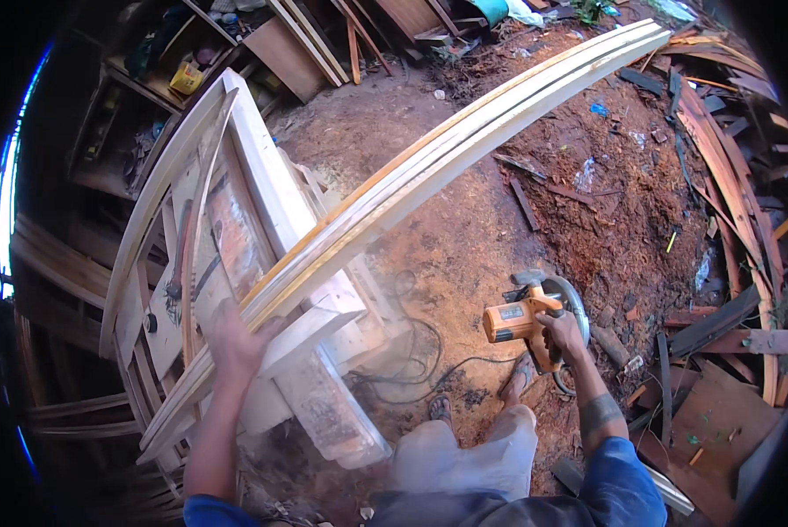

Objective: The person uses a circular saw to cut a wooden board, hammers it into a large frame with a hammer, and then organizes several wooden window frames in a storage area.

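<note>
Long pale wooden planks (pixel 451 167), lying side by side, run diagonally from the lower left to the far upper right across a wooden workbench (pixel 328 413). My left hand (pixel 236 344) grips them near their lower-left part, thumb toward the right; some fingers are hidden. Away from the wood, off to the right, my right hand (pixel 563 334) is closed round the handle of an orange circular saw (pixel 513 321). The saw hangs above the dirt floor, its round guard on the right side.
A black power cable (pixel 420 373) loops over the floor between the bench and my feet. Scrap boards (pixel 719 167) pile up along the right. Cluttered shelves (pixel 148 83) stand at the upper left, and reddish soil (pixel 614 184) with debris rises beyond the saw.
</note>
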A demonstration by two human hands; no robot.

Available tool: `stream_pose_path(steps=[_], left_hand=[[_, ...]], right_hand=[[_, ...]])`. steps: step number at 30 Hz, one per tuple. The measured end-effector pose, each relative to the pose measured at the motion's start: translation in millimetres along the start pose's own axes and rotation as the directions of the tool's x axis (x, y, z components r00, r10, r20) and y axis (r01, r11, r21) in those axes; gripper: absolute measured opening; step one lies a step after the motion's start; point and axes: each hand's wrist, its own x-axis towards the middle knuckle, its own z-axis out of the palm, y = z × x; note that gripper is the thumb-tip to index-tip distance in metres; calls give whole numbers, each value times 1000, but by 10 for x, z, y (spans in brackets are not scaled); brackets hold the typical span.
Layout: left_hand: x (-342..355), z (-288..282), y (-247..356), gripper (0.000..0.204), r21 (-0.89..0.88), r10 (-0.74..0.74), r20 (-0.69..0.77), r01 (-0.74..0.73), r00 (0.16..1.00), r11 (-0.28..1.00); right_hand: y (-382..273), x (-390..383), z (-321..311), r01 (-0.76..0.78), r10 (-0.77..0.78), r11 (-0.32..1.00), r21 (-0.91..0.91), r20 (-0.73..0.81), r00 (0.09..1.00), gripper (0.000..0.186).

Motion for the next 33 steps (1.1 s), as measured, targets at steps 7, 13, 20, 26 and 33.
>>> stream_pose_path(steps=[7,13,20,26,33], left_hand=[[27,-14,-377,70,-106,389,-25,-389,921,915],[-34,-242,-359,66,-162,272,180,-244,945,956],[90,-179,-344,68,-111,302,165,-286,939,952],[122,212,-808,59,-72,439,190,-433,878,898],[-87,208,-988,35,-670,256,580,275,773,689]], right_hand=[[-1412,-3053,617,273,-273,962,-14,5,962,29],[-2161,-4464,1012,494,-507,859,136,94,857,30],[-2619,-4318,1599,712,-703,697,-80,117,701,31],[-2510,-3905,1943,710,-703,701,-65,106,703,36],[-2382,-3591,1943,705,-675,703,-90,226,702,42]])
